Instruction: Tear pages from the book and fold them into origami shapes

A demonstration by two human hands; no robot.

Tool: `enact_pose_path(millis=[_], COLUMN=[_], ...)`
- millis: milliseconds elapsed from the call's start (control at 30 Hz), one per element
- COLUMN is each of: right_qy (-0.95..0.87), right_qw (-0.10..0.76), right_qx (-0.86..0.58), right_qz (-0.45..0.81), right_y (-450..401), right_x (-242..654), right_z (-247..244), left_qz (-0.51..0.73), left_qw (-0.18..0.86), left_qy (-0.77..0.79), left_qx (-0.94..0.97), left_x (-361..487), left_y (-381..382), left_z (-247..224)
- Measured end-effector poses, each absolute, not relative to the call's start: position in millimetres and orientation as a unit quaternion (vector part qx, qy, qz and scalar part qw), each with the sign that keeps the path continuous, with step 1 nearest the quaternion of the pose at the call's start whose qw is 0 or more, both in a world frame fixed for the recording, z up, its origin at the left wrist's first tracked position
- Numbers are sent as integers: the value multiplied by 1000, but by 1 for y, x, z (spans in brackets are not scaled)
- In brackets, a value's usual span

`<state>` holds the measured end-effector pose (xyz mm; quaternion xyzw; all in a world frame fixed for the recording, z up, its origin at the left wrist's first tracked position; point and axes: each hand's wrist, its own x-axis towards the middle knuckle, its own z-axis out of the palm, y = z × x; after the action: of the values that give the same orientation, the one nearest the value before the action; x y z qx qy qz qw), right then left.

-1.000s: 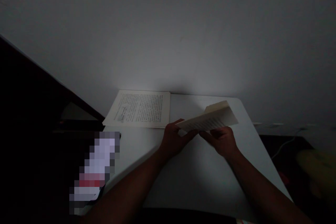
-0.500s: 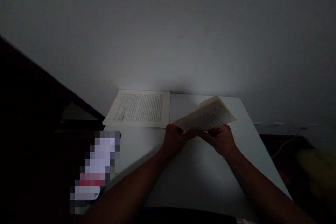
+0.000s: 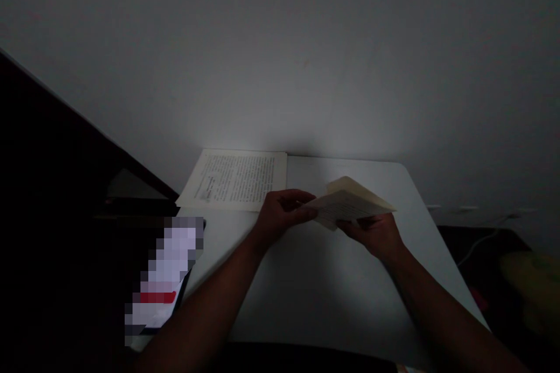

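On my feed, I see the left hand pinching a folded printed sheet by one end, the right hand gripping its lower edge. It's raised over the white table; printed pages cover the far left corner, a lit-screen device the left edge.

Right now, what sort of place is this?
Probably a dim corner of a room, used as a desk: a white table against a pale wall, with printed pages lying at its far left.
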<state>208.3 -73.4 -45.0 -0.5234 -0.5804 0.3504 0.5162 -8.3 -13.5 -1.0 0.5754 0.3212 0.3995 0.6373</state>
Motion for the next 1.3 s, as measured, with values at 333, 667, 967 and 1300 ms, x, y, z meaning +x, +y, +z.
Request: enact_pose_path(millis=[333,667,967,1300], right_qy=[-720,-692,-672,-662], right_qw=[410,439,431,418], right_qx=[-522,-531,-530,-540], right_qz=[202,216,286,307], right_y=[-75,-73,-73,-74], right_x=[201,198,199,197], right_z=[-21,-25,-25,-27], left_qz=[377,430,484,553], left_qw=[508,566,592,582], left_qy=[329,367,377,359], left_qx=[701,600,522,476], left_x=[5,11,12,4], left_y=[-23,-26,-23,-13], left_z=[-15,-17,-11,-15])
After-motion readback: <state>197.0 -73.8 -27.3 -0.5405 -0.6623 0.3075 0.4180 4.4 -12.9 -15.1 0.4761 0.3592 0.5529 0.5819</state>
